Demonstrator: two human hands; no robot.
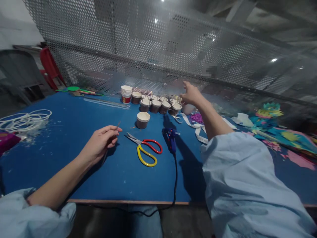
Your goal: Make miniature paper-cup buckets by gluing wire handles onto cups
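The left hand (100, 143) rests on the blue bench (74, 138), its grip pinched shut on a thin metal pick (116, 126) whose long axis points up and away toward the lone paper cup (143, 119). That cup stands just beyond the scissors (146, 150), nearer the left hand. The right hand (192, 94) stretches far over the cluster of filled cups (158, 105), fingers spread open, holding nothing, just past the cluster's right end. A glue gun (170, 137) lies right of the scissors.

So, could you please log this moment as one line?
left hand: holds thin stick | right hand: open, reaching over cups | scissors: flat on table
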